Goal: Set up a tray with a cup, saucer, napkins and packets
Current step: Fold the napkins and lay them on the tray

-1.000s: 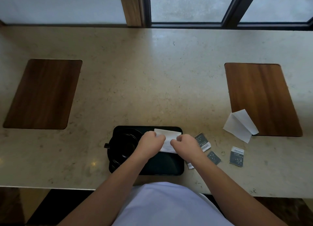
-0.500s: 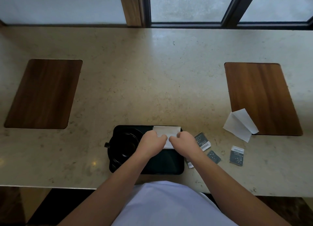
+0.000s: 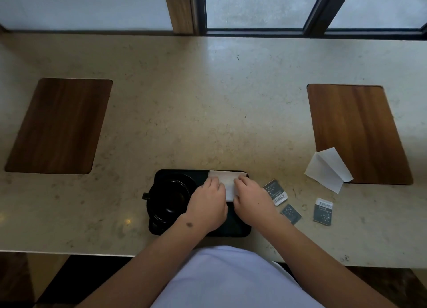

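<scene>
A black tray [image 3: 240, 231] sits at the counter's near edge. On its left half a black cup [image 3: 167, 198] rests on a black saucer [image 3: 184, 180], handle pointing left. A white folded napkin [image 3: 227, 180] lies flat at the tray's far right corner. My left hand [image 3: 208, 203] and my right hand [image 3: 251, 199] press down on its left and right sides, fingers bent over it. A second white napkin [image 3: 328, 169] lies to the right, partly on a wooden mat. Three dark packets [image 3: 276, 191] [image 3: 291, 213] [image 3: 323, 211] lie on the counter right of the tray.
Two wooden placemats lie on the beige stone counter [image 3: 208, 111], one at the left [image 3: 60, 125] and one at the right [image 3: 355, 130]. A window frame runs along the far edge. The counter's front edge is just below the tray.
The napkin went from tilted and lifted between my hands to lying flat and square at the tray's far right corner. Both hands moved slightly forward and now rest on it.
</scene>
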